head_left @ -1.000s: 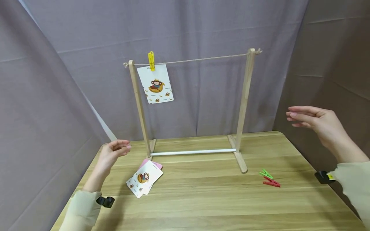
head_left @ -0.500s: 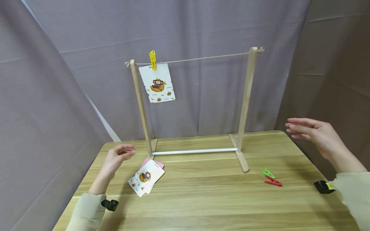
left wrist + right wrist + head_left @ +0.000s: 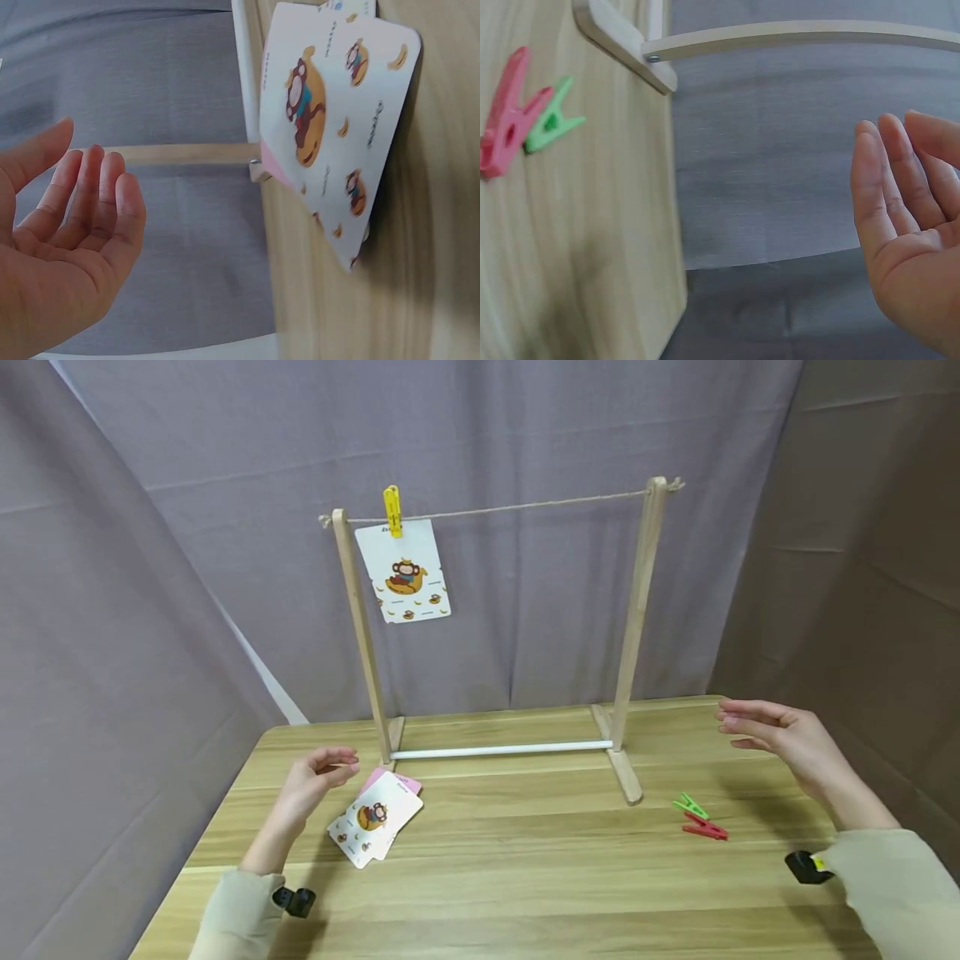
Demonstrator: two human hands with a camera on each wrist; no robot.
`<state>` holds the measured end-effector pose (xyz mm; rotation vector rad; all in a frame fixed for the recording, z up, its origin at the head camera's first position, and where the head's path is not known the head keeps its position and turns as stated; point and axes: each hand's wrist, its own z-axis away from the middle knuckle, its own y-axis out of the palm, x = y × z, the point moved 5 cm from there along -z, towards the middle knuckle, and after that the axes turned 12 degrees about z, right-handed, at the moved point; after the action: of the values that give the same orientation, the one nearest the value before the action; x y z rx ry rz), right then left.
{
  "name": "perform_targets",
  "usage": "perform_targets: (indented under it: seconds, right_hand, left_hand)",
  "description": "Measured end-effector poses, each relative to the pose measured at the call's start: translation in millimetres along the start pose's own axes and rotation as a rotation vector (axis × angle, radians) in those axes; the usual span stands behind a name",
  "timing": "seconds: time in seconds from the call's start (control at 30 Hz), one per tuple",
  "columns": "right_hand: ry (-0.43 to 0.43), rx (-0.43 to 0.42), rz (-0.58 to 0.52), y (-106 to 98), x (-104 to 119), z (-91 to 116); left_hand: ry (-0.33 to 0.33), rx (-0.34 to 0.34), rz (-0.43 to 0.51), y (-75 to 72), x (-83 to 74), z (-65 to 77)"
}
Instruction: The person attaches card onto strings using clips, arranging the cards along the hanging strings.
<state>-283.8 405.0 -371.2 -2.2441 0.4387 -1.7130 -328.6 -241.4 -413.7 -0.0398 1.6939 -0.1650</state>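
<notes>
Left fingers (image 3: 129, 214) hover near cards (image 3: 377, 818), right fingers (image 3: 868, 184) near clothespins (image 3: 709, 831).

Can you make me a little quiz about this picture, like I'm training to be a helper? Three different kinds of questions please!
1. Pick one: what colour is the clothespin on the rope? A) red B) green C) yellow

2. True or false: the red clothespin is nearer the right hand than the left hand.

3. Fill in the blank: the hanging card is closer to the rope's ____ end, as the person sees it.

Key: 1. C; 2. true; 3. left.
</notes>
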Motion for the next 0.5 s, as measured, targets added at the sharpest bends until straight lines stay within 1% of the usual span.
perform_targets:
  seconds: [0.07,0.27,0.4,0.5]
  right_hand:
    - [-0.007,0.012,0.015,5,-5,2]
    - [0.027,0.011,0.161,13,-20,12]
    - [0.058,0.03,0.196,16,-28,16]
    - [0.079,0.034,0.237,17,-35,20]
  left_hand:
    - [-0.004,-0.002,-0.009,1.5,4.1,0.4]
    - [0.005,0.013,-0.054,8.5,13.7,-0.2]
    - [0.001,0.013,-0.06,9.3,19.1,0.9]
    - [-0.007,0.022,-0.086,8.5,22.2,3.6]
